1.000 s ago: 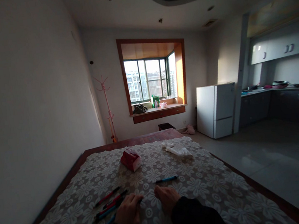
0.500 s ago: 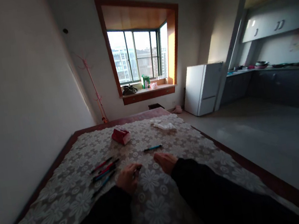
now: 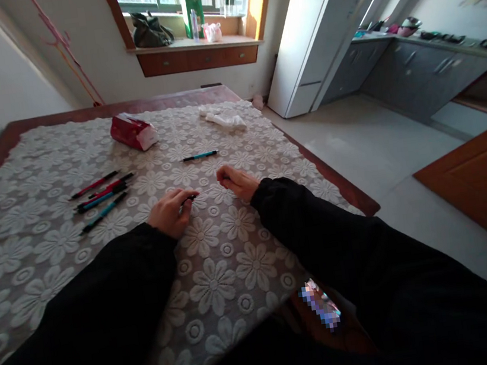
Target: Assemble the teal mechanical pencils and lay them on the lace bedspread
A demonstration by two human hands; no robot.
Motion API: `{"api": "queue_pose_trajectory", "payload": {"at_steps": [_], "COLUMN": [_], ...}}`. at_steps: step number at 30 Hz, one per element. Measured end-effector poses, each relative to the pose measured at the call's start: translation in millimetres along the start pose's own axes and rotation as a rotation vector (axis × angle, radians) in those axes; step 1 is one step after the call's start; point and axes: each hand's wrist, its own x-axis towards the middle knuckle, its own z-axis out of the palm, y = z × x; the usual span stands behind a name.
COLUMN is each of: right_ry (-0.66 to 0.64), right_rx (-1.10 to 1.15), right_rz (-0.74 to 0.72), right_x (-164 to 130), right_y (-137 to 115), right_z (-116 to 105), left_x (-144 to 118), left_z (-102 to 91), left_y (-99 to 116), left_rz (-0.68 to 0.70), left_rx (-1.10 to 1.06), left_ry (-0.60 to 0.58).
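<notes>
My left hand (image 3: 173,213) is closed with thumb and fingers around a black pen (image 3: 189,199), of which only a short dark part shows. Facing it across a small gap, my right hand (image 3: 239,183) has its fingers curled together; whatever they may hold is hidden. Just beyond the hands a blue and black pen (image 3: 199,156) lies on the lace tablecloth (image 3: 214,285). To the left of my left hand is a group of several pens, among them a red pen (image 3: 95,184) and a blue pen (image 3: 104,213).
A red packet (image 3: 131,131) stands toward the far left of the table, and a crumpled white plastic bag (image 3: 225,119) lies at the far right. A phone-like thing (image 3: 321,305), partly blurred, is below the near table edge. Beyond are a fridge (image 3: 304,49) and a windowsill (image 3: 189,45).
My view has tilted down and come nearer the table, bringing its near edge into sight. Both hands keep about the same place and pose; the pens lying on the cloth have not moved.
</notes>
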Motion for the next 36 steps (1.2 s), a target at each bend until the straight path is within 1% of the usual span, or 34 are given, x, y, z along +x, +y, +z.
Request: {"api": "queue_pose_trajectory", "payload": {"at_steps": [2, 3, 5, 6, 8, 11, 14, 17, 20, 24, 26, 30, 33, 36], "right_ry": [0.105, 0.153, 0.200, 0.189, 0.117, 0.001, -0.020, -0.024, -0.044, 0.037, 0.055, 0.028, 0.025, -0.026], "right_rx": [0.259, 0.353, 0.435, 0.430, 0.352, 0.114, -0.145, -0.285, -0.351, -0.403, -0.424, -0.471, -0.492, -0.508], "right_rz": [-0.038, -0.063, -0.084, -0.080, -0.051, -0.022, -0.072, -0.092, -0.107, -0.144, -0.176, -0.253, -0.246, -0.236], "right_x": [8.7, 12.6, 17.3, 17.7, 15.4, 8.8, 4.4, 3.3, 3.0, 2.2, 2.1, 2.2, 3.5, 10.1], "right_y": [7.3, 10.8, 16.3, 18.0, 18.8, 12.8, 3.0, -2.5, -2.0, 1.5, 3.2, 6.0, 5.9, 0.8], "right_z": [2.3, 3.4, 6.5, 8.6, 13.3, 18.8, 20.3, 19.7, 18.7, 18.2, 18.9, 21.2, 21.5, 21.4], "left_x": [0.2, 0.2, -0.1, -0.3, -1.0, -1.8, -2.0, -2.5, -2.9, -2.5, -2.0, -1.8, -1.8, -1.7], "left_z": [-2.0, -2.8, -3.6, -3.6, -3.2, -2.4, -2.6, -3.7, -4.6, -4.0, -2.9, 0.2, 2.1, 3.0], "left_y": [1.6, 2.1, 2.5, 2.3, 1.8, 1.3, 2.1, 3.6, 5.1, 5.8, 5.1, 1.6, -1.2, -3.1], "left_rz": [-0.006, -0.010, -0.016, -0.014, -0.002, 0.024, 0.036, 0.031, 0.017, -0.004, -0.010, 0.002, 0.020, 0.031], "left_rx": [-0.002, 0.002, 0.011, 0.013, 0.012, 0.016, 0.029, 0.044, 0.060, 0.080, 0.080, 0.044, 0.009, 0.006], "left_ry": [0.010, 0.012, 0.014, 0.011, 0.002, -0.008, 0.000, 0.015, 0.031, 0.049, 0.055, 0.049, 0.045, 0.053]}}
